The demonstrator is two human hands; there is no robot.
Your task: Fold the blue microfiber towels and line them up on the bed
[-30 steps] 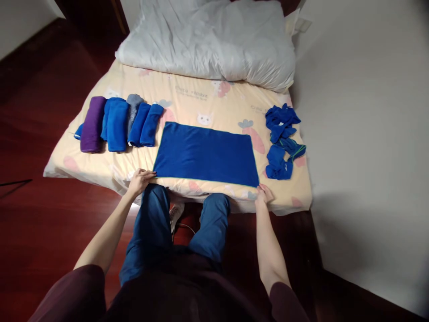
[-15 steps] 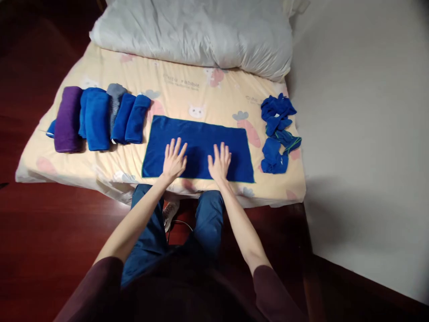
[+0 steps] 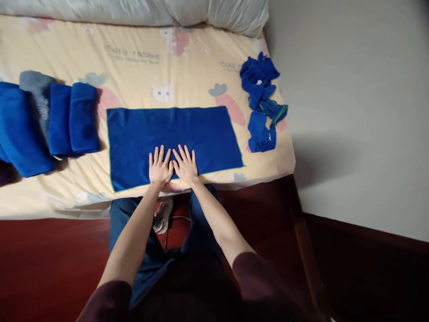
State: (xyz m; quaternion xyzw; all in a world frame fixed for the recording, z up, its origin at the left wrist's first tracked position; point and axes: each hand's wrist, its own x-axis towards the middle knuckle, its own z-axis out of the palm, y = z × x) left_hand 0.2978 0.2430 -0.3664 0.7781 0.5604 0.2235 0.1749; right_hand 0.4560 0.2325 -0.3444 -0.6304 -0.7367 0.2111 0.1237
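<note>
Your left hand (image 3: 161, 170) and right hand (image 3: 186, 165) have drawn together, fingers spread flat, gripping nothing; cloth (image 3: 211, 134) looks light, limp—pinch corners (image 3: 115, 188).

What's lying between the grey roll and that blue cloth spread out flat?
Two blue rolls, side by side, then a narrow strip of patterned sheet before the flat blue cloth, as the head view shows.

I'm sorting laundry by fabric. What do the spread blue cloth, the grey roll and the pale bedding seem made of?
Spread blue cloth: probably microfibre or thin fleece, matte, softly rippled.
Grey roll: perhaps terry or knit, judging by its mottled, textured side.
Pale bedding: likely smooth woven fabric, creased, slightly shiny.
</note>
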